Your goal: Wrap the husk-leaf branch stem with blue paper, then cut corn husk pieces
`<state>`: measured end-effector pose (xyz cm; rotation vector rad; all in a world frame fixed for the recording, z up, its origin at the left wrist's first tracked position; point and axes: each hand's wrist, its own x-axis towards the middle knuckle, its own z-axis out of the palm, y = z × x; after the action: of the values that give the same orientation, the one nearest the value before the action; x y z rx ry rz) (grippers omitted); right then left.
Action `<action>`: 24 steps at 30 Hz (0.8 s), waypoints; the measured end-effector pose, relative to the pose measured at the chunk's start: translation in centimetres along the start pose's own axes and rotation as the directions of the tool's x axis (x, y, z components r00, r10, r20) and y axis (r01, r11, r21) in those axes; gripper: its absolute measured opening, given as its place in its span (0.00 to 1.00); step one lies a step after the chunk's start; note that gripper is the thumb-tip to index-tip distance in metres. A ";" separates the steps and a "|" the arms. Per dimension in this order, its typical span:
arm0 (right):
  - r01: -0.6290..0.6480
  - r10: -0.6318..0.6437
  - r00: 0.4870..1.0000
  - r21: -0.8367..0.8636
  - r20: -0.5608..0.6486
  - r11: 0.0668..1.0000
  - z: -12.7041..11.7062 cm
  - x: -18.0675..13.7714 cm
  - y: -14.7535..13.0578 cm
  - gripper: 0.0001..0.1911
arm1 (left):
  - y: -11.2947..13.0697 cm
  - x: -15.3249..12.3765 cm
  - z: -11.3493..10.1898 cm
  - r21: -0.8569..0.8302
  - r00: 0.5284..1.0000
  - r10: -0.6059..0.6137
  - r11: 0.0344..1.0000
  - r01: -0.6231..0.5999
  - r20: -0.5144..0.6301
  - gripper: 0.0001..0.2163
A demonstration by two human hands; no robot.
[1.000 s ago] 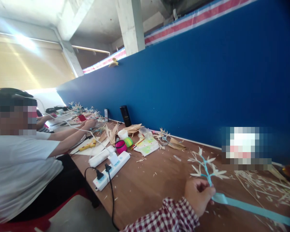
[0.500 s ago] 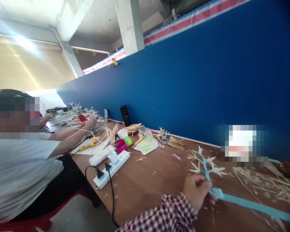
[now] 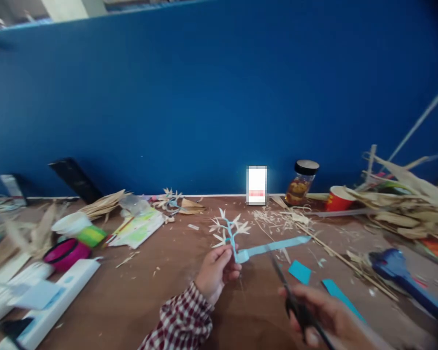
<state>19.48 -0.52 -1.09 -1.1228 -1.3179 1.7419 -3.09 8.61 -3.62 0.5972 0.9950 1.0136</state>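
Note:
My left hand (image 3: 212,276) pinches the lower stem of a small craft branch (image 3: 231,234), which has pale pointed husk-like flowers and a light blue wrapped stem. A light blue paper strip (image 3: 279,245) runs off to the right from the stem base, folded over near my fingers. At lower right, my right hand (image 3: 323,311) grips dark scissors (image 3: 279,273) by the handles. The blades point up and left, just below the strip; blur hides whether they touch it. Two blue paper pieces (image 3: 300,272) lie beyond my right hand.
On the right are a blue glue gun (image 3: 405,279), a heap of dry husks (image 3: 397,214), a red cup (image 3: 339,198) and a black-lidded jar (image 3: 301,182). A white power strip (image 3: 62,306) and magenta container (image 3: 67,253) stand left. A blue partition (image 3: 204,97) borders the back.
The view has swung right, taking the co-worker out of sight. My right hand with the scissors has come into view. My left hand still holds the branch.

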 end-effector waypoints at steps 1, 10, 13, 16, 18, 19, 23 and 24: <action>-0.018 0.017 0.999 0.017 0.042 1.000 0.7 0.5 -0.4 0.26 | 0.0 -0.1 0.0 0.001 1.000 0.000 1.000 0.000 -0.003 0.11; -0.187 0.170 0.978 0.141 0.124 0.972 2.9 1.8 0.7 0.29 | 0.1 -0.3 0.2 -0.001 0.999 0.008 1.000 -0.008 0.031 0.14; -0.205 0.186 0.974 0.148 0.130 0.968 3.1 1.5 0.4 0.29 | 0.1 -0.2 0.3 0.006 1.000 0.011 1.000 -0.011 0.001 0.14; -0.215 0.196 0.972 0.148 0.131 0.965 3.5 1.4 0.4 0.29 | -0.1 -0.1 0.2 -0.005 1.000 0.022 1.000 -0.022 0.006 0.15; -0.219 0.202 0.972 0.156 0.119 0.963 3.8 1.3 0.5 0.28 | -0.2 0.0 0.2 -0.024 0.999 0.035 0.999 -0.035 0.000 0.15; -0.219 0.202 0.973 0.163 0.114 0.962 4.0 1.4 0.6 0.28 | -0.3 0.0 0.2 -0.032 0.999 0.041 0.999 -0.042 -0.006 0.16; -0.212 0.201 0.976 0.174 0.079 0.962 4.3 2.0 1.0 0.27 | -0.4 0.0 0.2 -0.034 0.998 0.065 0.997 -0.066 -0.020 0.16; -0.209 0.199 0.977 0.176 0.076 0.962 4.3 2.3 1.1 0.27 | -0.5 0.0 0.3 -0.031 0.997 0.070 0.997 -0.071 -0.021 0.16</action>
<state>14.58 -0.44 -2.16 -1.1428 -1.0786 2.0146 -2.65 8.41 -3.86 0.6009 0.9793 1.0977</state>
